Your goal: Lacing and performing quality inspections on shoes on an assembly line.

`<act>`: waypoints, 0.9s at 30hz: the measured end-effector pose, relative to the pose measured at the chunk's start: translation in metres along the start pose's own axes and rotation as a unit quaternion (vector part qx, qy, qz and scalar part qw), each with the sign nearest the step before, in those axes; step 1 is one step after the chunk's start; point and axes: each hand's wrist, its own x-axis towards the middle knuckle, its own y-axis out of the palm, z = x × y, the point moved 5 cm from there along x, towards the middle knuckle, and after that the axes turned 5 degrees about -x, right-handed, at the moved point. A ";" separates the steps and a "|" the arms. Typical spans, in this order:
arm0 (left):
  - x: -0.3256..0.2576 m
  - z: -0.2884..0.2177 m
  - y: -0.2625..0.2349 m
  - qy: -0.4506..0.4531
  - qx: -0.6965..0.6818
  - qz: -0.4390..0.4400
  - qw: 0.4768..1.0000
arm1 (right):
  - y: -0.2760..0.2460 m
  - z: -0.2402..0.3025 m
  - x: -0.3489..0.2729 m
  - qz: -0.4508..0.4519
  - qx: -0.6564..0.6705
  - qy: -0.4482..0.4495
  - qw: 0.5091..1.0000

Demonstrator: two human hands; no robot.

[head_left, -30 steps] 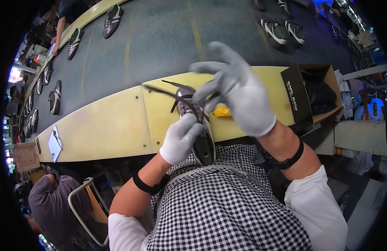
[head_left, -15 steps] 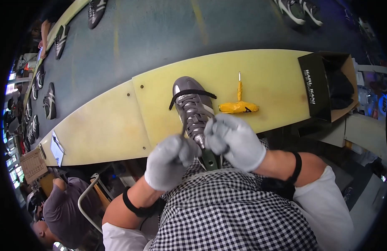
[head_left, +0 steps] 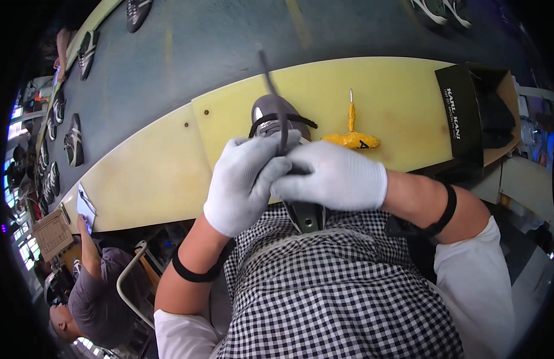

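A grey sneaker [head_left: 266, 107] lies on the yellow bench top, toe away from me, its heel end with a dark green piece [head_left: 307, 219] against my checked apron. White gloves cover both hands. My left hand [head_left: 242, 182] is closed over the sneaker's tongue area, gripping a dark shoelace [head_left: 283, 119]. The lace stands up from the hands, its far end blurred. Pressed against the left hand, my right hand [head_left: 334, 175] is also closed on the lacing; its fingertips are partly hidden. A black strip [head_left: 301, 121] crosses the toe. The gloves cover most of the laces.
Right of the sneaker lies a yellow-wrapped T-handled tool [head_left: 351, 139] with a metal tip. An open black shoebox [head_left: 459, 119] with dark contents sits on the bench's right end. Beyond runs a grey-green surface [head_left: 217, 48] carrying several sneakers [head_left: 74, 140]. A co-worker [head_left: 109, 287] reaches toward a clipboard [head_left: 86, 209].
My hands have moved up the shoe from near its heel end and come together over the laces. A lace now sticks up between them. The co-worker's arm has stretched to the clipboard.
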 end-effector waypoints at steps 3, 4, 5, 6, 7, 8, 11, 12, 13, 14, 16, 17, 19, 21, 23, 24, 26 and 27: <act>-0.021 0.011 0.001 -0.196 -0.171 0.003 0.966 | -0.004 -0.011 -0.004 -0.025 -0.015 0.087 0.996; -0.028 0.015 0.005 -0.269 -0.289 0.021 0.918 | -0.004 -0.014 -0.006 -0.032 -0.022 0.104 0.994; -0.037 0.019 0.012 -0.356 -0.384 0.016 0.852 | -0.007 -0.013 -0.007 -0.070 -0.051 0.064 0.994; -0.040 0.015 0.019 -0.369 -0.421 0.057 0.827 | -0.010 -0.009 -0.008 -0.111 -0.073 0.008 0.991; -0.039 0.012 0.026 -0.349 -0.394 0.082 0.846 | -0.010 -0.007 -0.009 -0.129 -0.112 -0.021 0.985; -0.038 0.012 0.033 -0.357 -0.335 0.082 0.868 | -0.009 -0.008 -0.010 -0.133 -0.122 -0.008 0.984; -0.014 0.007 0.032 -0.149 0.038 0.053 0.987 | -0.004 -0.006 -0.013 -0.111 -0.119 -0.013 0.987; -0.009 -0.002 0.030 -0.029 0.242 0.011 0.970 | -0.004 -0.009 -0.016 -0.106 -0.130 0.027 0.986; -0.011 0.009 0.028 -0.102 0.098 -0.011 0.990 | -0.004 -0.010 -0.018 -0.109 -0.060 0.031 0.992; -0.014 0.014 0.028 -0.113 0.096 0.017 0.989 | -0.005 -0.010 -0.021 -0.113 0.019 0.019 0.993; -0.025 0.021 0.024 -0.128 -0.087 0.031 0.987 | -0.004 -0.020 -0.030 -0.118 0.064 0.052 0.990; -0.033 0.021 0.018 -0.103 -0.080 0.040 0.991 | -0.004 -0.022 -0.035 -0.136 0.078 0.021 0.987; -0.044 0.027 0.004 -0.058 0.095 0.042 0.993 | -0.004 -0.032 -0.045 -0.160 0.088 -0.035 0.983; -0.057 0.030 -0.009 0.019 0.301 0.024 0.953 | -0.002 -0.052 -0.060 -0.202 0.086 -0.003 0.976; -0.075 0.053 -0.007 -0.115 0.321 0.089 0.936 | -0.004 -0.061 -0.073 -0.245 0.089 -0.040 0.964; -0.085 0.059 0.001 -0.154 0.226 0.110 0.956 | 0.001 -0.079 -0.077 -0.232 0.184 0.098 0.950; -0.094 0.058 0.018 -0.092 0.264 0.153 0.948 | 0.004 -0.094 -0.089 -0.208 0.275 0.229 0.910; -0.095 0.056 0.023 -0.074 0.259 0.153 0.951 | 0.003 -0.093 -0.095 -0.182 0.199 0.259 0.928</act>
